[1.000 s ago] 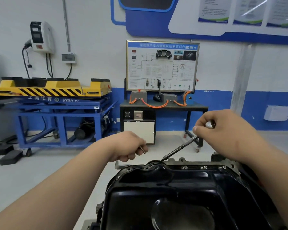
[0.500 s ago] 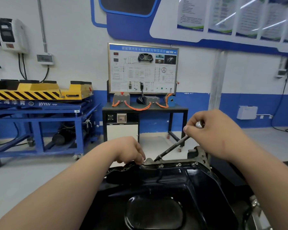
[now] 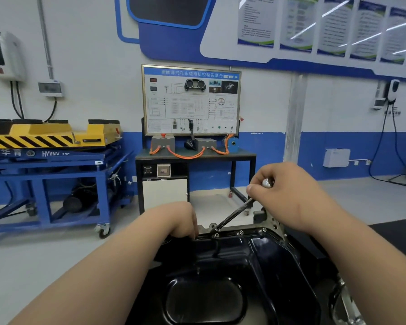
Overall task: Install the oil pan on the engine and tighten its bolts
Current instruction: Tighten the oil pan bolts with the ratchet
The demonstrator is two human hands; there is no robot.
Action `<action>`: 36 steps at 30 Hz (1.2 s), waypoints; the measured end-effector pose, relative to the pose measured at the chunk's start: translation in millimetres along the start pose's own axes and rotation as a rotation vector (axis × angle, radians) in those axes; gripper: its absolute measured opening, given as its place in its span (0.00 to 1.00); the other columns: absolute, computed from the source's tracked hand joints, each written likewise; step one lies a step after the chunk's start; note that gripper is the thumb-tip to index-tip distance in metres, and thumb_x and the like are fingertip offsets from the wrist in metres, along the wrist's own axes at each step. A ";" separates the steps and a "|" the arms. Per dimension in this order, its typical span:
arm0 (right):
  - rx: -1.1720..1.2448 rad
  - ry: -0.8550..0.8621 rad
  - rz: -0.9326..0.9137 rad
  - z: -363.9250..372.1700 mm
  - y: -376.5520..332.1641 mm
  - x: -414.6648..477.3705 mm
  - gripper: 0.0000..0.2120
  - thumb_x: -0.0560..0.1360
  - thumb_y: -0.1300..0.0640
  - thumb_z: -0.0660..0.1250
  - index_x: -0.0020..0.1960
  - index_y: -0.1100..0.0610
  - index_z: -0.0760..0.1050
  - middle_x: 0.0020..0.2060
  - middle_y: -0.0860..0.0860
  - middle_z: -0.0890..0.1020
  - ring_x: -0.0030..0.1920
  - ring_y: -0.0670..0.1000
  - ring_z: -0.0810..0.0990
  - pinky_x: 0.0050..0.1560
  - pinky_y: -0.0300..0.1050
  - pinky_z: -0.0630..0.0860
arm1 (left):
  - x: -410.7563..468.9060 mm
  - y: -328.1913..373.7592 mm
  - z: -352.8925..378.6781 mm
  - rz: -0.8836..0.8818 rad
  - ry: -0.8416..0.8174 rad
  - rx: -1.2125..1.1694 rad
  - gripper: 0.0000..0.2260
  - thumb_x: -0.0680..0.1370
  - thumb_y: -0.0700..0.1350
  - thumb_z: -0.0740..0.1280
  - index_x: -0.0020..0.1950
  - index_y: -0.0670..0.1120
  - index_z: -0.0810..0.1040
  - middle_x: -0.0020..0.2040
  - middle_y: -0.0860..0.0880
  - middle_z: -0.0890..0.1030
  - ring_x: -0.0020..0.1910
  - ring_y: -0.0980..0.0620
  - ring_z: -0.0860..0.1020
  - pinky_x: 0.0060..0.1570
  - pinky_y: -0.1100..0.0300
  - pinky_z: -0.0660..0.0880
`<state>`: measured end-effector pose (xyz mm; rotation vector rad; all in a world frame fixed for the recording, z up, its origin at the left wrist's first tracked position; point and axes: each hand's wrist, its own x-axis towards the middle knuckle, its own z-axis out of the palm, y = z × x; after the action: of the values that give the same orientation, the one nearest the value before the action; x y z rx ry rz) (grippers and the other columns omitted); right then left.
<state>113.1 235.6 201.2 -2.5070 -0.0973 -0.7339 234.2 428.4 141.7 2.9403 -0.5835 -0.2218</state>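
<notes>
At 9 o'clock a blue cart (image 3: pixel 56 165) stands by the wall, well apart from the work. The left hand (image 3: pixel 183 221) is at the 11 o'clock edge of the oil pan (image 3: pixel 220 266). Its fingers bend down onto the rim, and I cannot tell if they pinch something or just rest there. The black oil pan fills the 6 o'clock part of the view. It sits on the engine (image 3: pixel 271 219), whose gray metal peeks out at the pan's 1 o'clock corner. A long thin tool (image 3: pixel 234 215) leans from the rim up toward 1 o'clock. Its tip touches a bolt (image 3: pixel 216 235) at the pan's 12 o'clock edge. Two more bolts (image 3: pixel 241 232) sit in the rim just to the right. The right hand (image 3: pixel 288 195) is wrapped tight round the top of the tool.

I think the pan is in place and some bolts are in their holes. The bolt under the tool looks like the one being turned. The rest of the rim is mostly hidden, so more bolts may need a turn.

A second ago the left hand was up off the pan, pinching a small metal bit. Now it is down on the rim and the bit does not show. The right hand and tool look the same.
</notes>
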 end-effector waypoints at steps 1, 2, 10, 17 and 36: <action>-0.003 0.000 0.001 -0.3 0.3 -1.1 0.07 0.71 0.48 0.66 0.35 0.47 0.76 0.32 0.43 0.78 0.33 0.43 0.76 0.34 0.40 0.72 | 0.2 -0.6 -0.7 0.006 -0.007 0.007 0.09 0.75 0.45 0.70 0.54 0.51 0.84 0.52 0.55 0.83 0.51 0.54 0.79 0.46 0.66 0.73; -0.003 0.000 0.000 -0.4 0.4 -2.2 0.07 0.71 0.48 0.66 0.35 0.47 0.76 0.32 0.44 0.78 0.33 0.43 0.76 0.35 0.40 0.73 | 0.7 -1.5 -1.3 0.012 -0.014 0.009 0.10 0.75 0.45 0.69 0.55 0.51 0.84 0.50 0.56 0.83 0.46 0.56 0.79 0.38 0.71 0.72; 0.002 -0.008 -0.043 9.8 -9.6 -4.3 0.07 0.72 0.47 0.65 0.36 0.46 0.75 0.33 0.42 0.78 0.31 0.43 0.77 0.34 0.40 0.74 | 8.9 -2.7 -5.1 0.002 -0.089 0.036 0.08 0.75 0.46 0.69 0.52 0.53 0.84 0.35 0.58 0.76 0.31 0.59 0.72 0.17 0.72 0.64; -0.025 -0.034 -0.045 25.9 -13.7 -2.7 0.07 0.73 0.48 0.64 0.36 0.46 0.74 0.29 0.44 0.79 0.28 0.45 0.77 0.32 0.43 0.78 | 13.0 -7.6 -0.6 0.024 -0.107 -0.022 0.10 0.75 0.47 0.68 0.56 0.54 0.83 0.36 0.64 0.74 0.37 0.60 0.72 0.27 0.68 0.66; -0.058 -0.066 -0.079 35.0 -17.0 -1.4 0.09 0.75 0.47 0.64 0.36 0.44 0.71 0.33 0.42 0.77 0.31 0.44 0.77 0.32 0.40 0.74 | 16.3 -16.7 2.8 0.038 -0.118 0.019 0.10 0.76 0.44 0.64 0.54 0.52 0.82 0.50 0.54 0.80 0.53 0.49 0.78 0.59 0.51 0.75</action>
<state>125.3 268.0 183.2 -2.5958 -0.2027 -0.6945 254.8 437.1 134.4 2.9472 -0.6594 -0.3892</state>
